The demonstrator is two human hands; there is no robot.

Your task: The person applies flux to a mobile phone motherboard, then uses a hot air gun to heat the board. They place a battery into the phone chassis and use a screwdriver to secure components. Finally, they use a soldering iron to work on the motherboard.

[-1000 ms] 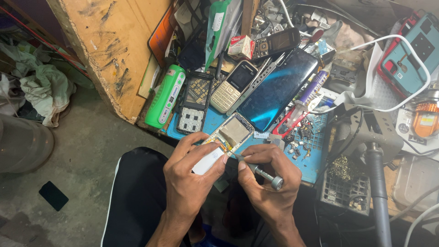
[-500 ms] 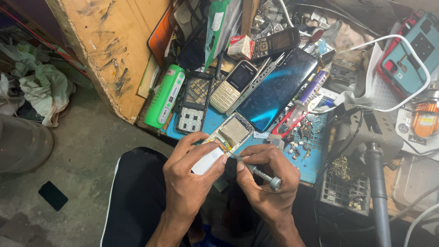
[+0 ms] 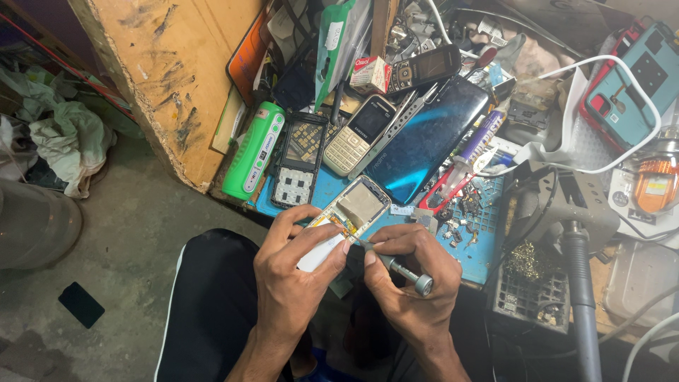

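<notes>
My left hand [image 3: 293,272] grips a small opened keypad phone [image 3: 348,212] by its lower end, with the bare inner frame and board facing up. My right hand [image 3: 410,283] pinches a slim metal screwdriver [image 3: 399,269], whose tip rests against the phone's lower part near my left thumb. Both hands hover over the near edge of a blue work mat [image 3: 488,247], above my lap in dark trousers [image 3: 205,304].
The cluttered bench holds a large dark-blue smartphone [image 3: 424,138], a beige keypad phone [image 3: 361,134], a stripped phone frame [image 3: 300,159], a green cylindrical device [image 3: 253,152], loose small parts [image 3: 467,212], white cables and a soldering stand [image 3: 566,212]. A wooden panel [image 3: 163,78] stands left; concrete floor below.
Almost nothing differs. My hands stay in the same grip on the phone and screwdriver, with only slight shifts of the fingers.
</notes>
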